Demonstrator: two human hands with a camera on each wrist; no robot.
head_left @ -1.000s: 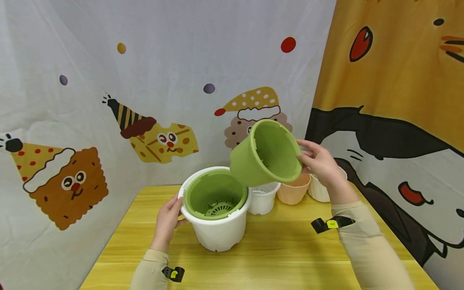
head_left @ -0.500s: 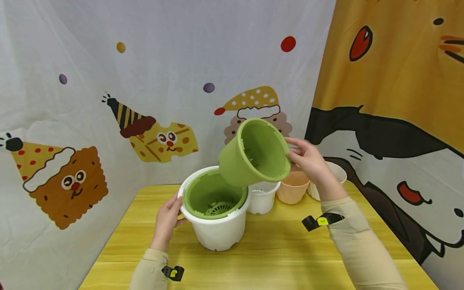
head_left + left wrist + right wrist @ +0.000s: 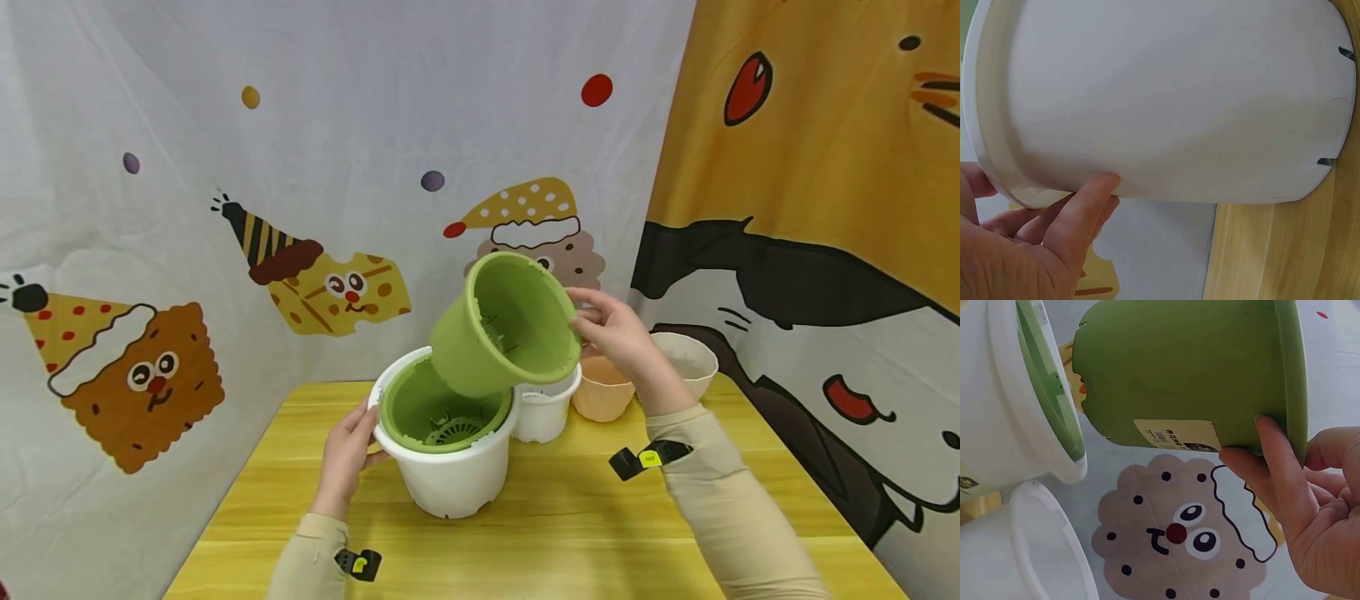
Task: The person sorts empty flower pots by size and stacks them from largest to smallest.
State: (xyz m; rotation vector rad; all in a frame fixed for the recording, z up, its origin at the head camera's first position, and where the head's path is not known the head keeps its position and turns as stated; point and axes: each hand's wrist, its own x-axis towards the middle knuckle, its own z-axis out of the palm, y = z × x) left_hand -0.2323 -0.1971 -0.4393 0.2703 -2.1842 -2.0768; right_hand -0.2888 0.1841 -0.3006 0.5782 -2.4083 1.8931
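Observation:
A large white flower pot (image 3: 453,487) stands on the table with a green flower pot (image 3: 405,396) nested inside it; slots show in the green pot's floor. My left hand (image 3: 347,458) grips the white pot's rim at its left side, fingers under the lip in the left wrist view. My right hand (image 3: 618,342) pinches the rim of a second green flower pot (image 3: 465,350), thumb inside and fingers outside. This pot is tilted, its mouth toward the right and its base over the nested pot. A paper label (image 3: 1175,434) is on its side.
Behind and to the right stand a smaller white pot (image 3: 543,417), a peach pot (image 3: 603,400) and a cream pot (image 3: 693,367). The wooden table (image 3: 570,533) meets a printed cloth backdrop (image 3: 337,167) at the back.
My right hand has moved left with the tilted green pot, bringing it further over the nested one. The left hand and the white pot have stayed in place.

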